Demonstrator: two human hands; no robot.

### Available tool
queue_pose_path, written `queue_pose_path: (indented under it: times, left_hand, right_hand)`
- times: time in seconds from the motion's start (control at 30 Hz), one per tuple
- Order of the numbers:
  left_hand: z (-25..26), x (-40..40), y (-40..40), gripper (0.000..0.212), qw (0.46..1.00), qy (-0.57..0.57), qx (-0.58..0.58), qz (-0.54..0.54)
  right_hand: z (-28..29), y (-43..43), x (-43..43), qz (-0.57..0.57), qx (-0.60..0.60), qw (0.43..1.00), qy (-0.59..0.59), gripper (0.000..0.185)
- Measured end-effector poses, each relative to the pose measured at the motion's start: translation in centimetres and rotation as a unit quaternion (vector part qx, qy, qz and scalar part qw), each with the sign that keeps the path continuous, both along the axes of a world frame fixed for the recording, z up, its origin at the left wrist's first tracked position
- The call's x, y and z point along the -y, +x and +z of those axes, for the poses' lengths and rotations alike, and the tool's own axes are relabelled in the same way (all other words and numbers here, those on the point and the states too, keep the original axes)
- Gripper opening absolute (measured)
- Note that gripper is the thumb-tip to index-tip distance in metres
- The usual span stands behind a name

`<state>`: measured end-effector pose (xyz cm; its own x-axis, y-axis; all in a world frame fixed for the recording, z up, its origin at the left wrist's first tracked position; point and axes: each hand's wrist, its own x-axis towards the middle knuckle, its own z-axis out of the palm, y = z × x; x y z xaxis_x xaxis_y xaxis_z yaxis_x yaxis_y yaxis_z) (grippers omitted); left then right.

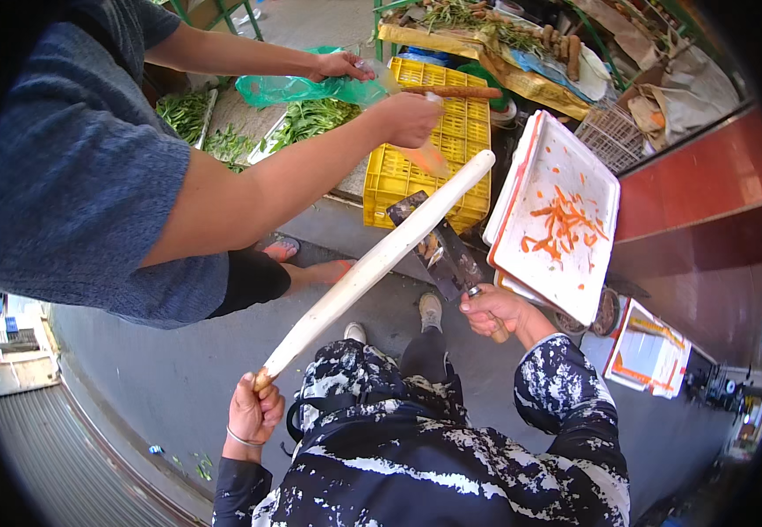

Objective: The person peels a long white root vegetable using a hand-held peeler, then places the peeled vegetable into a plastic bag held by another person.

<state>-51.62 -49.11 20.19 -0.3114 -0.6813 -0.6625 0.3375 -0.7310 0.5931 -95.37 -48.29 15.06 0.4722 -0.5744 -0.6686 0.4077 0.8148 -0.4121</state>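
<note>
My left hand [253,410] grips the brown, unpeeled end of a long peeled white root [374,263], probably a yam. The root slants up and away to the right, its far tip over a yellow plastic crate [381,191]. In my right hand [498,315] is the wooden handle of a cleaver-like tool [463,257]. Its dark, wide blade has an opening in the middle and lies partly hidden behind the root. Whether blade and root touch, I cannot tell.
At left stands a person whose hands [410,118] hold a green plastic bag [275,89] near a brown root [466,92]. Orange scraps [562,224] litter a white foam box lid [598,188] on the right. Leafy greens [315,122] and a produce stand [430,39] lie beyond.
</note>
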Motion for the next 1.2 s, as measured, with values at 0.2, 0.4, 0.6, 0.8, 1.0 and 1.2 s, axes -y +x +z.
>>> queue_pose_path:
  times: [0.2,0.4,0.6,0.8,1.0,1.2]
  left_hand:
    - [2.4,-2.2,-6.6,0.041,0.997,-0.034,0.032,0.063]
    - [4.4,-6.1,-10.7,0.044,0.98,-0.029,0.115,0.16]
    - [6.5,-7.2,-14.3,0.042,0.976,-0.071,0.13,0.156]
    - [6.8,-8.2,-16.4,0.039,0.978,-0.108,0.107,0.139]
    - [6.6,-9.1,-17.6,0.04,0.976,-0.127,0.106,0.145]
    - [7.2,-10.4,-18.7,0.038,0.964,-0.103,0.152,0.191]
  right_hand:
    - [-1.9,-7.5,3.2,0.093,0.042,0.994,0.034,0.017]
    - [0.2,-9.7,5.1,0.182,0.049,0.979,0.071,0.018]
    - [0.5,-11.1,6.3,0.217,0.059,0.972,0.062,0.018]
    - [2.2,-12.6,8.2,0.247,0.064,0.965,0.061,0.019]
    - [3.6,-14.2,9.3,0.27,0.043,0.96,0.058,0.017]
    - [5.4,-14.8,11.1,0.293,0.022,0.954,0.064,0.016]
